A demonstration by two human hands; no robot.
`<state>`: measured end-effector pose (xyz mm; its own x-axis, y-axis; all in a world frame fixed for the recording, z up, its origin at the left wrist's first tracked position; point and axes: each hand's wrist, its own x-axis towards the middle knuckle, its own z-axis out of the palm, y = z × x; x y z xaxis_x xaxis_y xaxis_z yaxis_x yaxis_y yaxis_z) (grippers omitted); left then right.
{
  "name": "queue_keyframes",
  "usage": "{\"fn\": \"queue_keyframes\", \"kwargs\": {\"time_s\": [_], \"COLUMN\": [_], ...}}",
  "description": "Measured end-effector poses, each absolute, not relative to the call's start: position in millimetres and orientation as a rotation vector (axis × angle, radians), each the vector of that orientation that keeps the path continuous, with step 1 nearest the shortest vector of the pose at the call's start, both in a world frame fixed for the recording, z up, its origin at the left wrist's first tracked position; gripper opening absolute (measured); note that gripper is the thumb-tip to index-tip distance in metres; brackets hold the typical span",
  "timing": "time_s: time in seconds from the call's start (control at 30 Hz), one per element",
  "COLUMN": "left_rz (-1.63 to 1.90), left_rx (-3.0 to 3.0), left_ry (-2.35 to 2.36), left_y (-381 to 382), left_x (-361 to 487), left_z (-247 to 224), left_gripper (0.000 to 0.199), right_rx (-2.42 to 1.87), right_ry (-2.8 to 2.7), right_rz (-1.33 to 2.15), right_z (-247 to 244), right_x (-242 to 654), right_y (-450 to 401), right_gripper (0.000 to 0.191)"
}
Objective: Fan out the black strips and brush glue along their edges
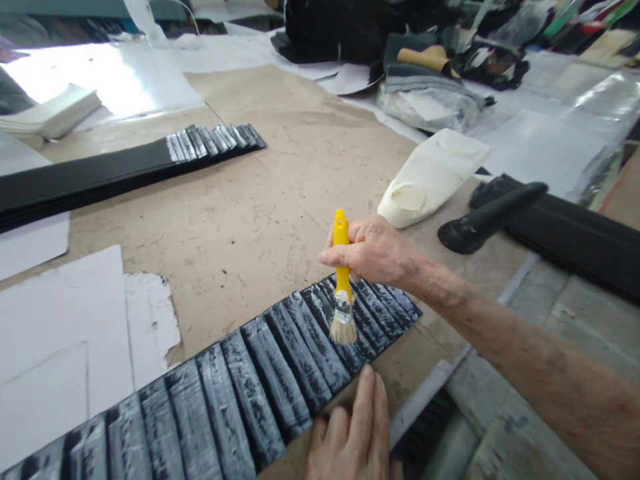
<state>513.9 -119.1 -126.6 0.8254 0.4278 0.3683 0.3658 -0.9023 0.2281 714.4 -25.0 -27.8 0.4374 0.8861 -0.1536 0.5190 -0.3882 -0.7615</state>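
Note:
My right hand [383, 250] is closed around the yellow handle of a paintbrush [341, 267]. Its pale bristles point down over a row of overlapping black strips [225, 393], which are smeared with a whitish coating. Whether the bristle tips touch the strips I cannot tell. Down at the front, my left hand [353, 427] holds nothing. Two of its fingers stretch out to the near edge of the row, and the other fingers are bent or partly hidden.
A cut-open white plastic container [435, 177] lies beyond my right hand, beside a black tool-like object [490, 217]. More black strips [90, 173] with white-smeared ends lie at the left. White sheets [65, 333] rest nearby; black strips [580, 233] are stacked at the right.

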Motion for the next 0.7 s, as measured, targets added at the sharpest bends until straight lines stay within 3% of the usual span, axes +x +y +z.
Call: {"fn": "queue_keyframes", "kwargs": {"time_s": [0.13,0.4,0.7], "left_rz": [0.761,0.527,0.576], "left_rx": [2.809,2.843,2.887], "left_ry": [0.677,0.715,0.740], "left_y": [-121.2,-124.7,-126.6], "left_x": [507.9,507.2,512.9], "left_z": [-127.6,-122.0,-132.8], "left_gripper": [0.043,0.054,0.052], "right_rx": [-2.035,-1.981,-1.899], "right_ry": [-1.123,-1.096,-1.158], "right_rz": [0.692,0.668,0.682], "right_z": [-29.1,-29.4,-26.0], "right_x": [716.9,715.3,713.9], "right_y": [-32.0,-38.9,-31.9], "right_gripper": [0.018,0.015,0.016]}}
